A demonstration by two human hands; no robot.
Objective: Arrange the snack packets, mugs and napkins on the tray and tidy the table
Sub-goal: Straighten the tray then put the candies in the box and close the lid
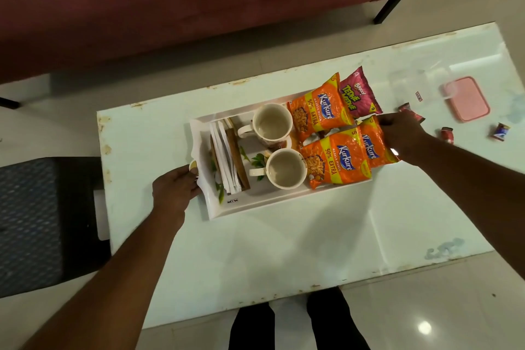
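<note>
White desk (284,250) is filling mid-frame, tray (255,202) is lying longways left-to-right, right end angling up; left hand (174,187) and right hand (403,133) are gripping its short ends, bare desk stretching below.

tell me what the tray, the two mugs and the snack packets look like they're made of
The tray looks like moulded plastic or melamine: glossy white, with a smooth shaped rim. The mugs are probably glazed ceramic, going by their thick cream walls with a soft sheen. The snack packets look like thin plastic film: shiny, crinkled, brightly printed, with crimped ends.
</note>
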